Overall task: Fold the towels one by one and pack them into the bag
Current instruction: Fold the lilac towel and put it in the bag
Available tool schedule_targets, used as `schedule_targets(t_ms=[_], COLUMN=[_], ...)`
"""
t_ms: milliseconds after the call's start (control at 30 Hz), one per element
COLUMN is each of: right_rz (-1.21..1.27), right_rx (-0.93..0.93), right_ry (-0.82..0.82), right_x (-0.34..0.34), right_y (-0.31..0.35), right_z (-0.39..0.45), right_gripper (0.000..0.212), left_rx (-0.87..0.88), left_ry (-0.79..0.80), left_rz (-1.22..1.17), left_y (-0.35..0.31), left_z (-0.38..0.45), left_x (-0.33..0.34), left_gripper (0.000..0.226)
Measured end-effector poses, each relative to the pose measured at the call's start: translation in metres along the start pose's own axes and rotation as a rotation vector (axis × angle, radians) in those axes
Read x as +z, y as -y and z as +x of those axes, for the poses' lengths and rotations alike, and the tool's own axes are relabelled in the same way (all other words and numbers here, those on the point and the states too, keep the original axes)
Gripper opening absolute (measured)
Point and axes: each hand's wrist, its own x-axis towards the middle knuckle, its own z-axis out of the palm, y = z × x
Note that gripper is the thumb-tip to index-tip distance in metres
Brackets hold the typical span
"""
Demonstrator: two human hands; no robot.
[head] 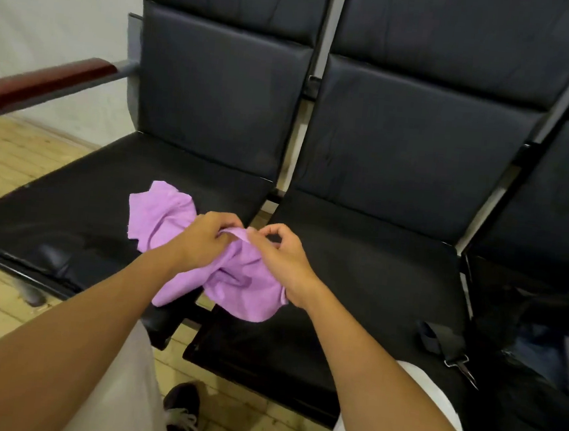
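Nearest the camera, two bare forearms reach forward over pale trousers and a dark shoe (181,409) on the wooden plank floor (15,164). The left hand (205,239) curls its fingers around a bunched edge of the crumpled lilac terry towel (236,280). The right hand (281,254) pinches the same edge just beside it, thumb against forefinger. The towel lies unfolded across the gap between two black padded bench seats (358,256), partly draped over their front edges.

Recommended procedure: slide the hands apart along the hem until each reaches a corner, then lift and tension the cloth to remove twists before laying it flat on one seat. Fold only once the edges align.

To the right, a dark open fabric bag (540,341) with a clipped strap (444,342) rests on the adjoining seat. Beyond stand the seat backs and a reddish wooden armrest (43,81).
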Motion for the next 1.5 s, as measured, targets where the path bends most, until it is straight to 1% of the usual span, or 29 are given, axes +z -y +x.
schedule_targets(t_ms=[67, 133, 233, 300, 433, 533, 600, 667, 767, 833, 967, 1000, 1033, 1100, 1167, 1300, 1367, 1433, 1500], right_rz=[-0.101, -0.194, -0.258, -0.335, -0.427, -0.472, -0.562, -0.704, -0.882, -0.919, -0.898, -0.922, -0.951, -0.995, -0.996, -0.956, -0.947, -0.942, -0.949], right_rx=[-0.047, -0.075, -0.092, -0.095, -0.051, -0.044, -0.037, -0.018, 0.008, -0.014, 0.011, 0.027, 0.058, 0.108, 0.117, 0.105, 0.071, 0.026, -0.026], right_ry=[0.025, 0.008, -0.095, -0.152, -0.229, -0.372, -0.452, -0.472, -0.496, -0.515, -0.583, -0.603, -0.603, -0.575, -0.535, -0.505, -0.542, -0.607, -0.657], right_x=[-0.022, -0.043, -0.077, -0.101, -0.148, -0.180, -0.199, -0.212, -0.221, -0.225, -0.225, -0.222, -0.219, -0.208, -0.197, -0.183, -0.180, -0.180, -0.184], right_y=[-0.006, -0.014, -0.023, -0.027, -0.032, -0.032, -0.032, -0.033, -0.033, -0.033, -0.032, -0.030, -0.031, -0.030, -0.028, -0.008, 0.014, 0.036, 0.059], right_z=[-0.005, -0.008, -0.013, -0.017, -0.028, -0.036, -0.040, -0.046, -0.051, -0.052, -0.057, -0.061, -0.063, -0.070, -0.078, -0.100, -0.111, -0.123, -0.136], right_gripper=[0.028, 0.025, 0.017, 0.016, 0.020, 0.020, 0.025, 0.029, 0.024, 0.022, 0.023, 0.023, 0.022, 0.019, 0.021, 0.030, 0.029, 0.028, 0.026], left_rx=[0.030, 0.013, 0.006, 0.018, 0.040, 0.012, 0.005, 0.031, 0.024, 0.000, -0.146, -0.144, -0.132, -0.086, -0.037, 0.033, 0.063, 0.098, 0.128], left_ry=[0.008, 0.007, 0.048, 0.090, 0.094, 0.073, 0.074, 0.061, 0.071, 0.100, 0.092, 0.137, 0.221, 0.408, 0.481, 0.385, 0.358, 0.297, 0.227], left_rz=[-0.002, 0.043, 0.129, 0.190, 0.249, 0.257, 0.241, 0.212, 0.125, 0.020, -0.279, -0.290, -0.246, 0.023, 0.226, 0.430, 0.434, 0.449, 0.483], left_y=[-0.007, -0.011, -0.016, -0.022, -0.042, -0.055, -0.061, -0.066, -0.075, -0.083, -0.099, -0.102, -0.103, -0.101, -0.097, -0.110, -0.126, -0.144, -0.165], left_z=[0.010, 0.019, 0.030, 0.038, 0.055, 0.064, 0.069, 0.070, 0.071, 0.072, 0.064, 0.058, 0.053, 0.039, 0.028, 0.018, 0.020, 0.021, 0.020], left_x=[0.010, 0.019, 0.037, 0.049, 0.074, 0.086, 0.095, 0.105, 0.113, 0.116, 0.107, 0.101, 0.098, 0.090, 0.081, 0.050, 0.028, 0.007, -0.016], left_gripper=[0.023, 0.025, 0.026, 0.031, 0.044, 0.046, 0.043, 0.037, 0.032, 0.031, 0.027, 0.027, 0.030, 0.031, 0.031, 0.022, 0.025, 0.028, 0.021])
